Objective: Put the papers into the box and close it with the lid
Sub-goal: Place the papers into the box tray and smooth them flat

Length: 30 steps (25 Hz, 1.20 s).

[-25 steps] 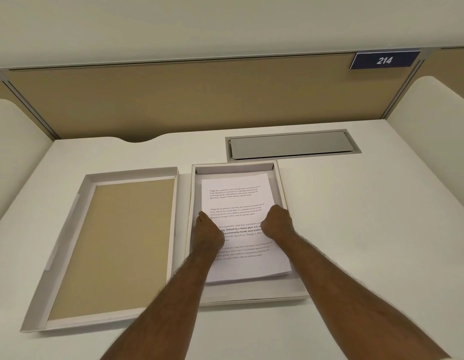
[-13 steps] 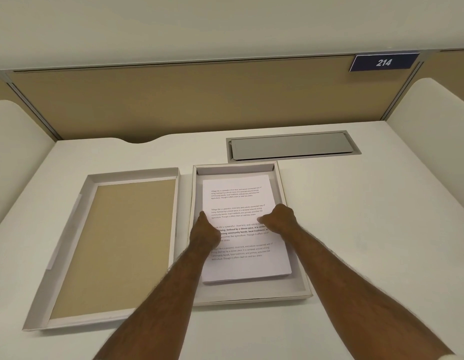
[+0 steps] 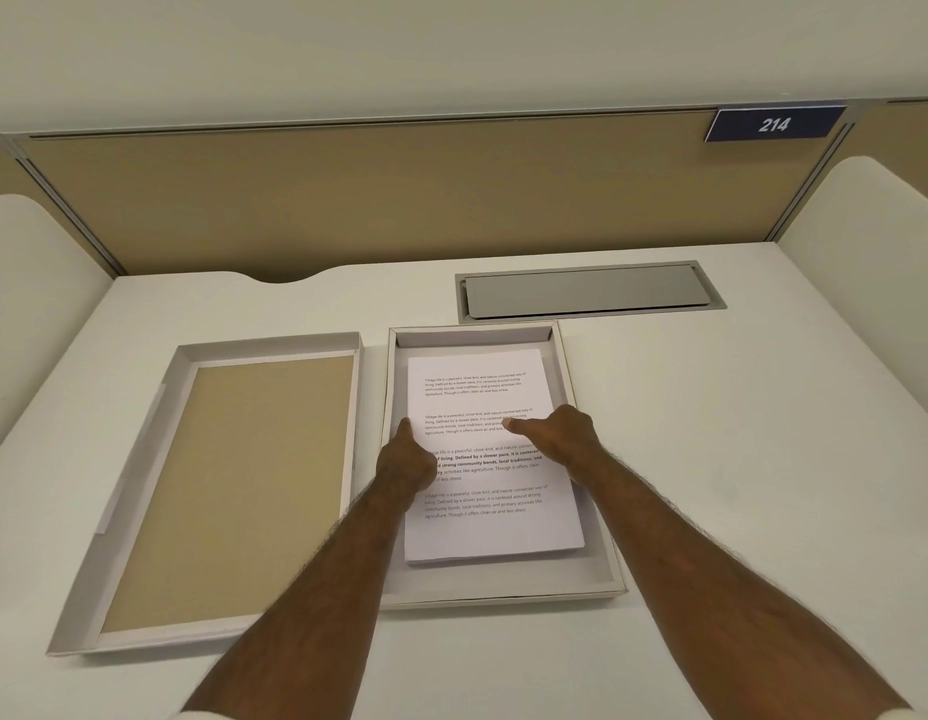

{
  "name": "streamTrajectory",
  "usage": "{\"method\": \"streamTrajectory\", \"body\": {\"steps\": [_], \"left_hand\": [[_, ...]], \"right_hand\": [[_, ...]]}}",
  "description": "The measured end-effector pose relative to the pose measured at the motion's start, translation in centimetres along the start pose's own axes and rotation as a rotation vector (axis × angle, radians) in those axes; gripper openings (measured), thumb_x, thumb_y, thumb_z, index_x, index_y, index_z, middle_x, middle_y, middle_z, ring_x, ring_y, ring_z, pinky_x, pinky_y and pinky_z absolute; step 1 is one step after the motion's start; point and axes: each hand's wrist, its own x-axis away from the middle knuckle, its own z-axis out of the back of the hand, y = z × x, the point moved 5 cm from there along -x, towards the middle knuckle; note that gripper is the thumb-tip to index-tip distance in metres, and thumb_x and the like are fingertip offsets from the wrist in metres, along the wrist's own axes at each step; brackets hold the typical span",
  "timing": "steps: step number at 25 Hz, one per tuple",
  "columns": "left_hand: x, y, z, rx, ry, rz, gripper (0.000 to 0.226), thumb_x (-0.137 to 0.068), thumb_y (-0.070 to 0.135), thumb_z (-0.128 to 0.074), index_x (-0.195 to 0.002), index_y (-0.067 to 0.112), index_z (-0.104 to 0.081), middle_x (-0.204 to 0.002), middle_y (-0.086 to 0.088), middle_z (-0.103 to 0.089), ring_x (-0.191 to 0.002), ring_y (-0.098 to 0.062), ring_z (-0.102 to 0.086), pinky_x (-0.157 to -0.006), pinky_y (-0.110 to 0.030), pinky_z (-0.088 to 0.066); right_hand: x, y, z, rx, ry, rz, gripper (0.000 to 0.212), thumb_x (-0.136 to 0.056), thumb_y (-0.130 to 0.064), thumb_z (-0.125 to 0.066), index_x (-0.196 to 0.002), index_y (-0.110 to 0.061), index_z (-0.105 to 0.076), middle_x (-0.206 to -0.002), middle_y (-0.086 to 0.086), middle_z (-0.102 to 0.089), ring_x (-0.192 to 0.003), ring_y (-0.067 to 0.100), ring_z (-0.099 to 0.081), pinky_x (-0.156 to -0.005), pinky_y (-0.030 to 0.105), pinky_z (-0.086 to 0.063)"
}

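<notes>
on the left of the white table (image 3: 737, 459) the lid (image 3: 212, 491) lies upturned, its tan inside showing, just beside the box (image 3: 602, 569). the papers (image 3: 493, 522) lie flat inside the box. the left hand (image 3: 406, 462) rests curled on their left edge, thumb forward, gripping nothing. the right hand (image 3: 558, 433) rests on the right side, fingers curled under and thumb on the sheet, clasping nothing. far right, a grey hatch (image 3: 589, 292) and a 214 sign (image 3: 774, 125).

We cannot see the curled fingers of the left hand (image 3: 406, 462) or right hand (image 3: 558, 433); both hands cover text on the papers (image 3: 485, 527); the print is too small to read; both forearms run off the bottom edge, perhaps into pale sleeves.
</notes>
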Motion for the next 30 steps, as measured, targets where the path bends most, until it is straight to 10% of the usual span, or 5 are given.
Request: {"method": "streamTrajectory", "body": {"steps": [18, 30], "left_hand": [[0.1, 0.0, 0.1, 0.034, -0.050, -0.007, 0.082, -0.088, 0.006, -0.054, -0.154, 0.022, -0.008, -0.144, -0.012, -0.048, -0.124, -0.033, -0.052, -0.090, -0.033, -0.045], [0.7, 0.0, -0.7, 0.337, -0.015, -0.012, 0.061, -0.085, 0.001, -0.059, -0.139, 0.008, -0.030, -0.132, -0.011, -0.054, -0.105, -0.021, -0.053, -0.079, -0.029, -0.046]], "right_hand": [[0.4, -0.1, 0.0, 0.003, 0.027, 0.010, 0.087, -0.063, -0.071, -0.068, -0.112, 0.000, -0.060, -0.115, 0.014, -0.066, -0.105, 0.029, -0.062, -0.073, 0.030, -0.045], [1.3, 1.8, -1.0, -0.046, 0.091, 0.023, 0.060, -0.077, -0.044, -0.072, -0.116, -0.001, -0.056, -0.119, 0.013, -0.066, -0.106, 0.029, -0.063, -0.074, 0.027, -0.046]]}}
